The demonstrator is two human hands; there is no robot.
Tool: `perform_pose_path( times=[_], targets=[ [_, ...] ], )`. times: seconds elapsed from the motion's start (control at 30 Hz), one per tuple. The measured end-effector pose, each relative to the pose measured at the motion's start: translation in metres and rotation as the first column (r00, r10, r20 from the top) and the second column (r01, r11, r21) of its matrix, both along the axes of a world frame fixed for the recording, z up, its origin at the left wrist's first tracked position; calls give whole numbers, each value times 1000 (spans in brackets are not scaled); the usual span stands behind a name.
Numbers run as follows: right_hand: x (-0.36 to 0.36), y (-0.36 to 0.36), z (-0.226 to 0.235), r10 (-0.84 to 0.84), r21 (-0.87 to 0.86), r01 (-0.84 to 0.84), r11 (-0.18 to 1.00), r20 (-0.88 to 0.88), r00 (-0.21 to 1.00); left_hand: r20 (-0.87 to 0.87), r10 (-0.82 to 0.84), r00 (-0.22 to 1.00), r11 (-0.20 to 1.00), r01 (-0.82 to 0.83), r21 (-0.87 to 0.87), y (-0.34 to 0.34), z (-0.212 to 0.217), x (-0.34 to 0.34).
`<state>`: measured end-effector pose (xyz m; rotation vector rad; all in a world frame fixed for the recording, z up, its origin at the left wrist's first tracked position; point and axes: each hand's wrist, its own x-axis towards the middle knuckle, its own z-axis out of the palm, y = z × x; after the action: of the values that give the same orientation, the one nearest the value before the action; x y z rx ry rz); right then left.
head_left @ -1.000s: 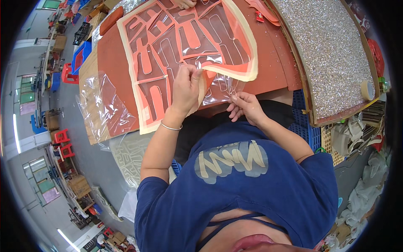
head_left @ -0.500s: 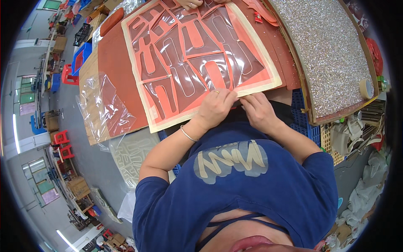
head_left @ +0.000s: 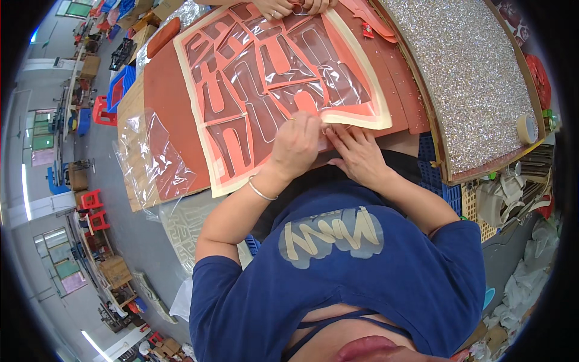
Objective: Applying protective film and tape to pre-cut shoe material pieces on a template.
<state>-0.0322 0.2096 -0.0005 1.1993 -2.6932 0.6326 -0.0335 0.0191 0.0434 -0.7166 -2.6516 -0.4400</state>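
A coral-pink cut-out sheet (head_left: 253,160) with a cream tape border and shiny clear film lies on a reddish-brown board (head_left: 169,151). My left hand (head_left: 297,145) is closed in a pinch on the sheet's near edge, and the border buckles upward there. Just right of it, my right hand (head_left: 365,158) rests at the same edge, fingers stretched and thumb apart. Whether its fingertips touch the sheet or the board beneath cannot be made out. Across the sheet, another person's hands (head_left: 274,8) are on its far edge.
Crumpled clear plastic film (head_left: 151,160) hangs over the board's left side. On the right stands a glittery silver panel (head_left: 464,78) carrying a tape roll (head_left: 527,129). Blue crates (head_left: 434,166) sit below. A small red packet (head_left: 367,29) lies near the sheet's far right.
My left hand has moved left and slightly away from me, pulling up the near edge. My right hand has shifted left and spread its fingers. The other person's hands show more.
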Motion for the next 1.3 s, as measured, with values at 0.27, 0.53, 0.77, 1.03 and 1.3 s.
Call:
perform_pose_path(
  times=[0.27,0.53,0.77,1.03,1.3],
  targets=[
    [-2,-6,-15,-15,84,16,996,-9,1000,-166,-35,986,999,35,-1,-11,86,-2],
    [3,-4,-11,-2,48,2,999,6,1000,196,126,972,965,-75,-250,-6,-12,24],
    [6,-7,-11,-14,160,39,986,-154,988,201,73,977,968,-20,-251,-23,-7,22],
    [7,-9,-14,-26,276,65,959,-142,990,-144,153,978,940,-188,-284,-51,86,12],
    [1,-2,-11,23,84,-21,996,-26,999,177,88,980,996,-87,-10,-17,-19,62]
  ],
)
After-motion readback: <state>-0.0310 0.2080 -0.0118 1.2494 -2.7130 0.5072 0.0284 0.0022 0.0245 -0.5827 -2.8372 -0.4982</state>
